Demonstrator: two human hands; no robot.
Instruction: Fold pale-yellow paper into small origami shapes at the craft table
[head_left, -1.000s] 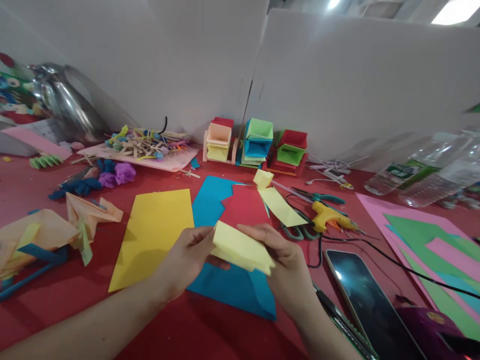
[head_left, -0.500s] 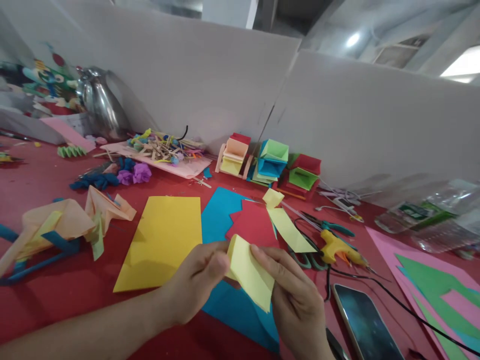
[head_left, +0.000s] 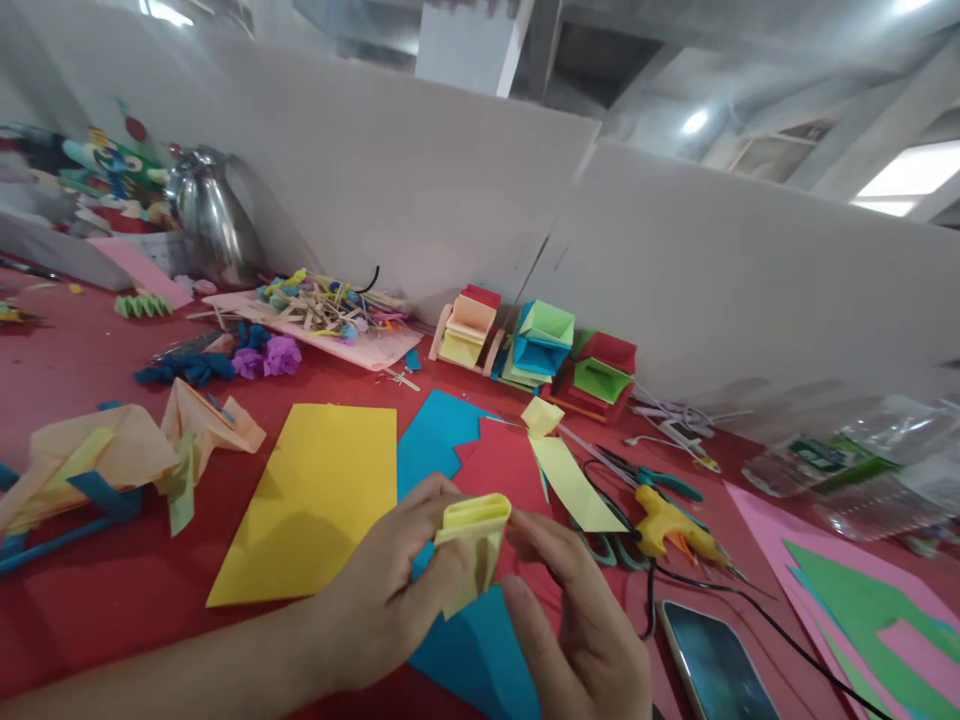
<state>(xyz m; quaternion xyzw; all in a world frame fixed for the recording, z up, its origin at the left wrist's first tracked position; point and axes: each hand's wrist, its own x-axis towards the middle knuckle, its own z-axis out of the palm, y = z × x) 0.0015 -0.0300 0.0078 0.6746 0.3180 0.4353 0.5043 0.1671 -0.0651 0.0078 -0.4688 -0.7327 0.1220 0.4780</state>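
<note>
My left hand (head_left: 390, 600) pinches a folded pale yellow paper (head_left: 472, 540) between thumb and fingers, holding it up over the table. My right hand (head_left: 577, 620) is on the paper's right side, its fingers curled against the fold. Under both hands lie a blue sheet (head_left: 480, 650) and a red sheet (head_left: 502, 465). A large yellow sheet (head_left: 315, 500) lies flat to the left of my hands.
A yellow glue gun (head_left: 667, 520), scissors (head_left: 660, 480) and a phone (head_left: 712, 670) lie to the right, with pink and green sheets (head_left: 847, 590) beyond. Folded paper boxes (head_left: 540, 345) stand by the white partition. Craft sticks (head_left: 330, 300), crumpled paper (head_left: 112, 450), a metal kettle (head_left: 210, 220) sit left.
The yellow paper has been turned and folded narrower, its rolled edge now facing up. The camera has tilted upward, and my hands sit lower in the view.
</note>
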